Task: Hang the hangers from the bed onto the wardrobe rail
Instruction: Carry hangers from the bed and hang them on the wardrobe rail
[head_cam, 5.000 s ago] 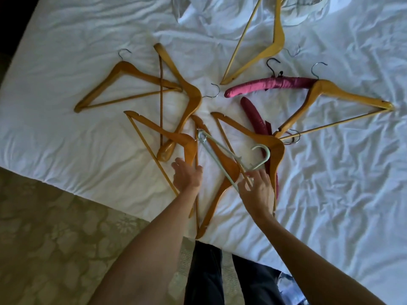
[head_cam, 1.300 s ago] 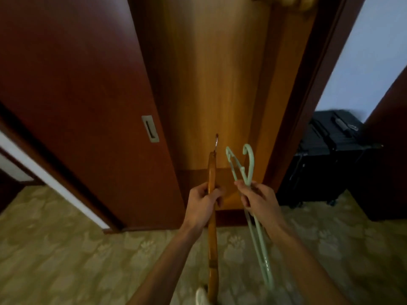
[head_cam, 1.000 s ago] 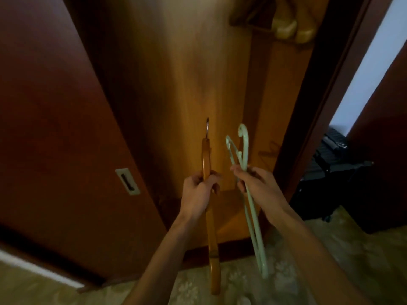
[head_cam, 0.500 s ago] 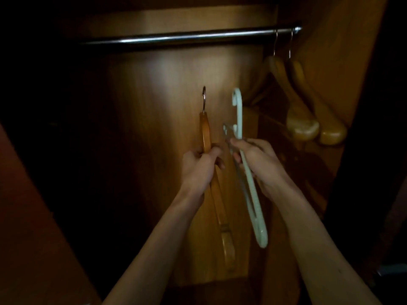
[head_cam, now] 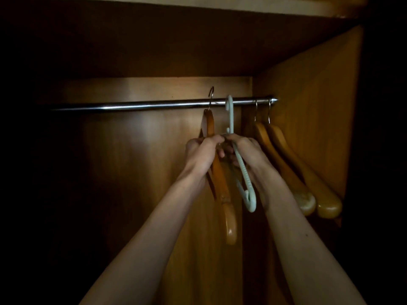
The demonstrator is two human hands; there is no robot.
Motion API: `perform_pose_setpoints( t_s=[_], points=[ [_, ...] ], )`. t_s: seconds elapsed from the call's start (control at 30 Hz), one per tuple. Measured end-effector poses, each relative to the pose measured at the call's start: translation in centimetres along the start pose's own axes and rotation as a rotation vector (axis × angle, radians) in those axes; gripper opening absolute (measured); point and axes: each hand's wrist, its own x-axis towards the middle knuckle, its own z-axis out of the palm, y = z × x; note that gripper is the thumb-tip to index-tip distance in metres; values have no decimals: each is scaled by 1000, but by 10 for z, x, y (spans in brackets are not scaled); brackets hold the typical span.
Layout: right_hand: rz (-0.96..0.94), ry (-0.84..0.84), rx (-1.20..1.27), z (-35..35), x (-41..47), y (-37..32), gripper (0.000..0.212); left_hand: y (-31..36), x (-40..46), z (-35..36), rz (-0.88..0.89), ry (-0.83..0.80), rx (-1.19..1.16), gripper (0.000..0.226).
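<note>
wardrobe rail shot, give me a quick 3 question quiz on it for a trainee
1. True or false: the left hand grips the wooden hanger.
2. How many wooden hangers already hang at the right end of the rail?
3. The right hand holds a hanger of which colour: A) pink B) pale green C) black?

Key: 1 true. 2 two, the hung hangers. 3 B, the pale green hanger.
</note>
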Motion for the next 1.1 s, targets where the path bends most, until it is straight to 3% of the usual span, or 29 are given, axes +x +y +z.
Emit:
perform_pose_setpoints(
  t_s=[0.27,0.47,0.73,0.83,0.97,1.1],
  points=[
    [0,38,34,-11,25,-32,26,5,36,34,-29,-73,58,23],
    [27,52,41,-9,48,-32,28,-1,49,40,-76,-86,43,29],
    [59,70,196,-21,68,-13,9,-1,50,52,-96,-195,79,27],
    [13,125,137,-25,63,-4,6,-10,49,53,-110,-204,57,26],
    [32,136,97,-29,61,9,39,-20,47,51,-102,-203,17,26],
    [80,99,119,-33,53,19,40,-23,43,44,-56,-244,28,28]
  ],
)
